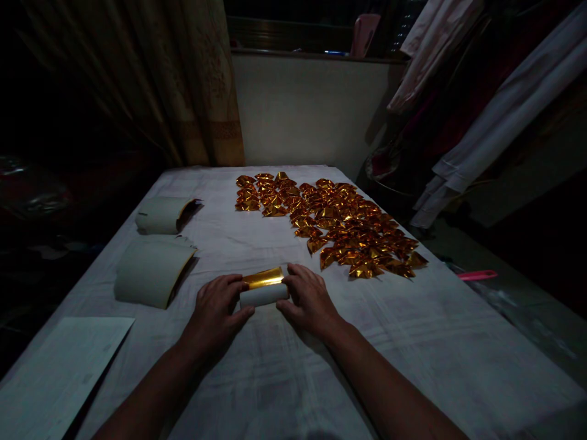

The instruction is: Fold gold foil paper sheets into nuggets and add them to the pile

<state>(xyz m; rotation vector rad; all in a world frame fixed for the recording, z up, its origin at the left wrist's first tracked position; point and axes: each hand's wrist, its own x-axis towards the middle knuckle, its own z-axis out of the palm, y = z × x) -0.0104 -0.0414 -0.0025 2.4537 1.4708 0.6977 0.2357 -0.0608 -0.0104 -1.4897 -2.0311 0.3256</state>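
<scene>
Between the two hands, in the near middle of the table [257, 379], we see a curled sheet [265, 296], its outer side pale and its inner side bright gold. The left hand [222, 302] is partly closed on the sheet's left end, thumb on the near side and fingers at the far side; we cannot make out every fingertip, as some tuck behind the paper. The right hand [308, 299] has the right end in a like pinch, thumb low and fingers curled over, so both ends of the sheet are partly covered. The forearms run out of view at the near edge.

Farther off and to the right we find a spread of gold folded pieces [348, 229], so crowded and overlapping that we cannot count them. To the left lie two curved stacks of paper, a far stack [158, 215] and a near stack [147, 275], whose undersides are lost in shadow. A flat pale board [64, 373] at the near left is cut off by the border.

Beyond the table we make out a patterned curtain [202, 73] on the left and, on the right, hanging clothes [509, 116], their darker folds hard to separate. The far left is too dark to read.
</scene>
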